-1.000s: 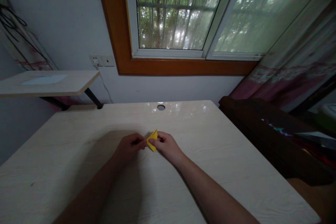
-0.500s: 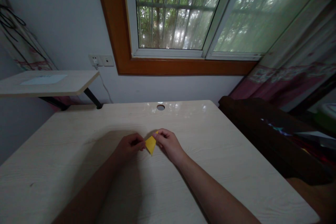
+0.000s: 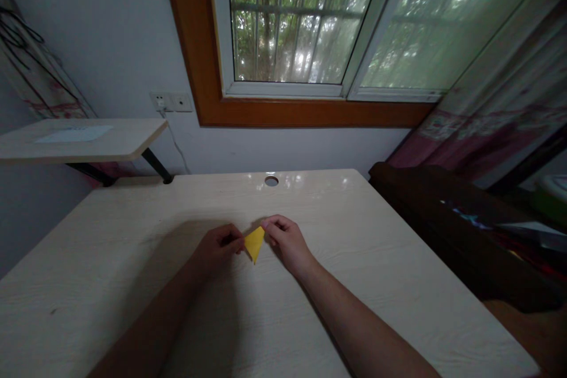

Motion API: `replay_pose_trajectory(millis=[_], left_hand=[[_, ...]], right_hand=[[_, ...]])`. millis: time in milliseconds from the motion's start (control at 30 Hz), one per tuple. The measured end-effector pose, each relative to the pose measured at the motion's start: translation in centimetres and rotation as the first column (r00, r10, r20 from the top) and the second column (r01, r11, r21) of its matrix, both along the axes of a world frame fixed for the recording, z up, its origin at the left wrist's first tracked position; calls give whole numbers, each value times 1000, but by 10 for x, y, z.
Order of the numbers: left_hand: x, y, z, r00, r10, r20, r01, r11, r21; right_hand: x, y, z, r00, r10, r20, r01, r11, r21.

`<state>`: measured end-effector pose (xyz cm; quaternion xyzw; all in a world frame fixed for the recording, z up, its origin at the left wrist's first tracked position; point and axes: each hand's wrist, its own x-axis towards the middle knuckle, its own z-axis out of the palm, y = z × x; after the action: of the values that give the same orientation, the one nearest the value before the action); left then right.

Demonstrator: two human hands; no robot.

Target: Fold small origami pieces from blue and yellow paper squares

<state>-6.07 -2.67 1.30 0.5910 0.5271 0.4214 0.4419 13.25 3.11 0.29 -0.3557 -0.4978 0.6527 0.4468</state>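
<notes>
A small folded piece of yellow paper [image 3: 254, 243] is held between my two hands, a little above or on the pale desk [image 3: 354, 236]; I cannot tell which. Its shape is roughly triangular, with one point toward me. My left hand [image 3: 221, 243] pinches its left corner between thumb and fingers. At the upper right corner, my right hand [image 3: 284, 238] has its thumb and fingertips closed on the paper. The fingers behind the paper are partly hidden.
A raised shelf [image 3: 133, 136] with a paper sheet [image 3: 75, 133] stands on the desk's back left. A round cable hole [image 3: 271, 181] lies near the back edge. Dark wooden furniture [image 3: 443, 224] borders the desk's right side. Behind are a barred window [image 3: 296, 23] and a wall socket [image 3: 170, 102].
My right hand has slid from the middle of the yellow paper to its upper right corner, leaving more of its face showing. The left hand has hardly moved.
</notes>
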Motion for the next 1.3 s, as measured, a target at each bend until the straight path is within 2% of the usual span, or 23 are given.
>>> replay_pose_trajectory(millis=[333, 733, 1033, 1300], left_hand=[[-3, 0, -4, 1000, 2, -26, -1, 1000, 20], [-2, -1, -1, 1000, 1, -27, -1, 1000, 20], [-2, -1, -2, 1000, 4, -1, -4, 999, 36], [-4, 1, -8, 999, -16, -38, 17, 999, 32]], right_hand=[[0, 1, 3, 996, -42, -73, 41, 999, -26], [1, 2, -1, 997, 23, -78, -23, 1000, -5], [1, -1, 0, 973, 224, 48, -226, 973, 51], [1, -1, 0, 973, 200, 115, -206, 978, 43]])
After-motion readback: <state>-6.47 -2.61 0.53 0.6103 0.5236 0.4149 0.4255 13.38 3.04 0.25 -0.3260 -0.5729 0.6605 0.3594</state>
